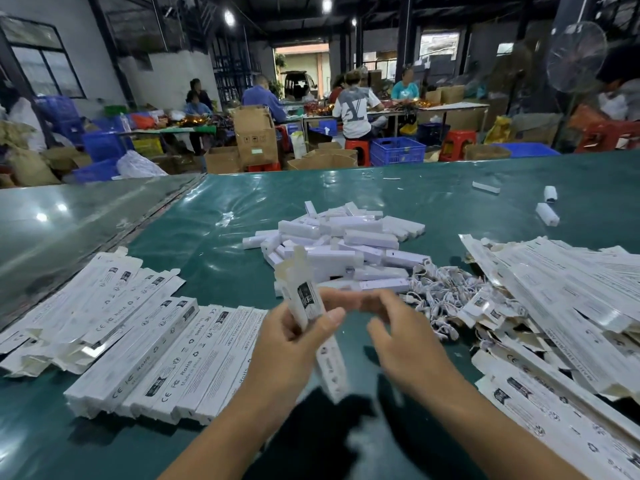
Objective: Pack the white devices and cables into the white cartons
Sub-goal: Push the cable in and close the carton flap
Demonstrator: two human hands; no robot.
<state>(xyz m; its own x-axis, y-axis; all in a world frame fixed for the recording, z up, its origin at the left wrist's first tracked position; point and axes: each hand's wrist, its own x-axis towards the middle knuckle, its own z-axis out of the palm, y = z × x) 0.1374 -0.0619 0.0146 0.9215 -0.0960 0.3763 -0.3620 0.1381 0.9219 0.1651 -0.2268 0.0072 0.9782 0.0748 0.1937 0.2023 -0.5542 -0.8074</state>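
My left hand (294, 344) grips a long white carton (313, 317), tilted, its open flap end up and away from me. Beside it hovers my right hand (398, 337), blurred, fingers loosely spread and holding nothing that I can see. Beyond the hands lies a pile of white devices (343, 240). A tangle of white cables (446, 299) lies to its right. Filled cartons (166, 358) lie in rows at the left. Flat unfolded cartons (561, 306) are heaped at the right.
The green table cover (214, 258) spreads under everything. A few stray white devices (547, 213) lie at the far right. Beyond the table's far edge, people sit at other tables among brown boxes, blue crates (397, 150) and red stools.
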